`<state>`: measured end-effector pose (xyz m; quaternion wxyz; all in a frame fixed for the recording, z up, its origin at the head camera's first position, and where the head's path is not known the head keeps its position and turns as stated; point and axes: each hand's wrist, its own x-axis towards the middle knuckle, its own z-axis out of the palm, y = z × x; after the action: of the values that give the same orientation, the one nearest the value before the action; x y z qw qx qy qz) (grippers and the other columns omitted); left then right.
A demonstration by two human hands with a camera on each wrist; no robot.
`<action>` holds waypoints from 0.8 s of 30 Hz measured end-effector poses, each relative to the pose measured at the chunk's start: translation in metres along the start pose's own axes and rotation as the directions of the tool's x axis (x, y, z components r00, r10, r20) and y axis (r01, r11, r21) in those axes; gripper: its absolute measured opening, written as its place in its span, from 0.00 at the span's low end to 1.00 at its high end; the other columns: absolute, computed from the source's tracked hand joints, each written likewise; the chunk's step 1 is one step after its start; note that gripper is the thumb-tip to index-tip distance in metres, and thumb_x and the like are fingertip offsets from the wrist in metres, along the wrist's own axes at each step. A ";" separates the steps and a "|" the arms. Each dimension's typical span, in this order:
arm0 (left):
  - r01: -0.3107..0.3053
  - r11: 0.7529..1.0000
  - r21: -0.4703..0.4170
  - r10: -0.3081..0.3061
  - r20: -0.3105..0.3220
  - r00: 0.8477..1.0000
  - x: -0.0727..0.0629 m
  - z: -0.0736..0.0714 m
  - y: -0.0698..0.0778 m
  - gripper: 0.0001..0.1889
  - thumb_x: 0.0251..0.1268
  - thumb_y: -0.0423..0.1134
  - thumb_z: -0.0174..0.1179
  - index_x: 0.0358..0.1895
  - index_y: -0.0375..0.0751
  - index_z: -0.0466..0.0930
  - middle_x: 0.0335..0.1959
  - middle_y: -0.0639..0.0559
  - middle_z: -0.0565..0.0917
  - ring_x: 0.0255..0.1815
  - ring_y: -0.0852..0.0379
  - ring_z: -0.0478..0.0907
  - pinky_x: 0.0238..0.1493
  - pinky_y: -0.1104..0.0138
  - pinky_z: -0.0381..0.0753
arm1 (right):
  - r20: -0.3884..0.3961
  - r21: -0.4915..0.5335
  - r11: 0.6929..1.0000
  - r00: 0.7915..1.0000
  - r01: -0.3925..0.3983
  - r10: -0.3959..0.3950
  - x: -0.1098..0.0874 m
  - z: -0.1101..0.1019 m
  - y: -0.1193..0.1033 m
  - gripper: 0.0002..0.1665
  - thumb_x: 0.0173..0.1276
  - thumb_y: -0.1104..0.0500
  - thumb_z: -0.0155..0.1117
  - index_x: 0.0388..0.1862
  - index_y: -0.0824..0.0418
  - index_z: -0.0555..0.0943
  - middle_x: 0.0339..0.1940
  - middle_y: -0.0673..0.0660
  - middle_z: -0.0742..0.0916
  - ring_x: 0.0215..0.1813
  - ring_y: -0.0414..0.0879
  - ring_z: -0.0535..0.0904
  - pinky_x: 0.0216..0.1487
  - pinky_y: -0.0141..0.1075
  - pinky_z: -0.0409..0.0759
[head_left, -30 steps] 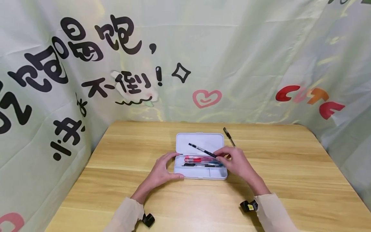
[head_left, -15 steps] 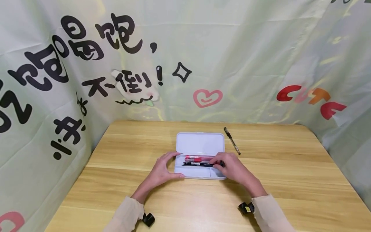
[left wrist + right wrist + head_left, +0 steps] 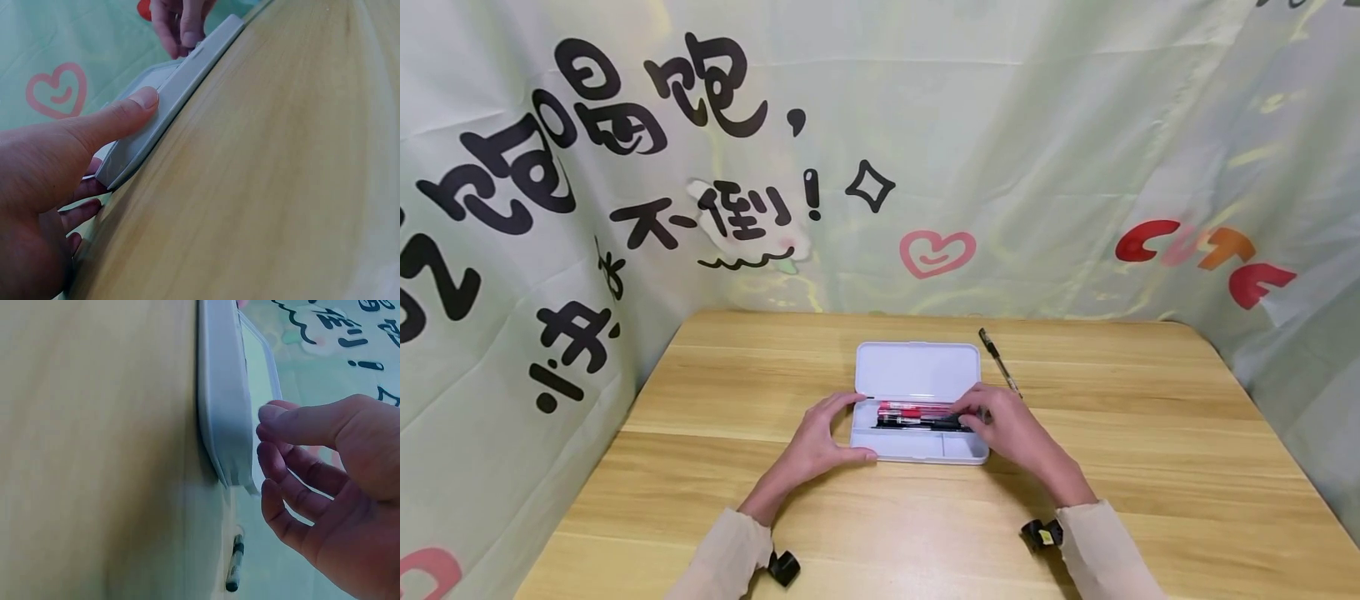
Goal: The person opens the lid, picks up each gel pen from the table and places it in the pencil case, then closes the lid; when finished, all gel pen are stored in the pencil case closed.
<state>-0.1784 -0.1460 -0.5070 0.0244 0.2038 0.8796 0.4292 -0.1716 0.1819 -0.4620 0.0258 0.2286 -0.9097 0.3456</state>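
Note:
An open white pencil case (image 3: 898,445) lies on the table, its lid (image 3: 917,369) tipped back. My left hand (image 3: 816,439) holds the case at its left end, thumb on the front wall and fingers round the far side. Red pens (image 3: 913,412) and black pens (image 3: 917,423) lie lengthwise in the case's long compartment. Over the right end of these pens is my right hand (image 3: 1013,427); in the right wrist view its fingers (image 3: 272,456) are loosely bent, thumb near the index finger, with nothing showing between them. The hand hides the pens' right ends.
Another black-capped pen (image 3: 999,361) lies on the wooden table (image 3: 1150,433), right of the lid. A printed cloth (image 3: 1037,150) hangs behind the table and along its sides. Small black cameras (image 3: 785,569) sit on both wrists.
My right hand has lowered a black pen into the case beside the others, then drawn back slightly up and right from it. My left hand stays on the case.

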 end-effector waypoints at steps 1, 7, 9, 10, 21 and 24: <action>-0.003 1.000 -0.001 0.003 0.000 1.000 0.000 0.000 0.000 0.48 0.42 0.58 0.83 0.71 0.50 0.75 0.71 0.47 0.75 0.73 0.43 0.67 0.72 0.39 0.61 | -0.016 0.013 1.000 1.000 -0.008 0.008 0.000 -0.002 0.002 0.10 0.65 0.71 0.72 0.43 0.59 0.90 0.41 0.50 0.88 0.38 0.41 0.82 0.37 0.33 0.83; -0.005 1.000 0.008 0.005 -0.006 1.000 0.000 0.000 0.000 0.47 0.42 0.58 0.83 0.70 0.51 0.75 0.71 0.48 0.75 0.73 0.43 0.67 0.72 0.39 0.62 | -0.182 0.054 0.998 0.982 -0.042 0.051 -0.002 -0.010 0.015 0.09 0.67 0.70 0.71 0.46 0.64 0.89 0.42 0.56 0.89 0.41 0.48 0.85 0.40 0.37 0.86; -0.003 1.000 0.006 0.003 -0.007 1.000 0.000 0.001 -0.001 0.47 0.41 0.58 0.83 0.70 0.51 0.75 0.71 0.48 0.75 0.73 0.44 0.67 0.72 0.39 0.62 | -0.257 0.046 0.997 0.964 -0.065 0.075 -0.002 -0.012 0.021 0.10 0.67 0.70 0.71 0.47 0.66 0.88 0.42 0.59 0.89 0.41 0.51 0.85 0.40 0.40 0.87; -0.003 1.000 0.006 0.003 -0.007 1.000 0.000 0.001 -0.001 0.47 0.41 0.59 0.83 0.70 0.52 0.75 0.71 0.48 0.75 0.73 0.43 0.67 0.72 0.39 0.61 | -0.291 0.037 0.996 0.953 -0.081 0.089 -0.003 -0.013 0.024 0.10 0.66 0.69 0.71 0.47 0.67 0.87 0.42 0.60 0.89 0.41 0.52 0.85 0.40 0.42 0.87; -0.016 1.000 0.009 0.016 -0.012 1.000 0.000 0.002 -0.003 0.47 0.42 0.59 0.83 0.70 0.52 0.76 0.70 0.48 0.75 0.73 0.43 0.68 0.71 0.39 0.63 | -0.231 0.030 0.935 0.908 -0.354 0.350 -0.011 -0.028 0.045 0.21 0.69 0.68 0.69 0.59 0.73 0.81 0.45 0.67 0.86 0.46 0.60 0.83 0.45 0.52 0.84; -0.026 1.000 0.003 0.026 -0.016 1.000 0.001 0.003 -0.004 0.47 0.42 0.59 0.83 0.70 0.51 0.76 0.70 0.47 0.75 0.73 0.43 0.68 0.71 0.40 0.64 | -0.191 0.022 0.925 0.906 -0.380 0.377 -0.012 -0.028 0.047 0.21 0.69 0.68 0.69 0.59 0.73 0.81 0.43 0.66 0.87 0.43 0.58 0.83 0.43 0.50 0.84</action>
<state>-0.1796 -0.1456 -0.5114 0.0117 0.2120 0.8775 0.4300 -0.1844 0.2359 -0.4724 0.0477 0.0132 -0.9326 0.3574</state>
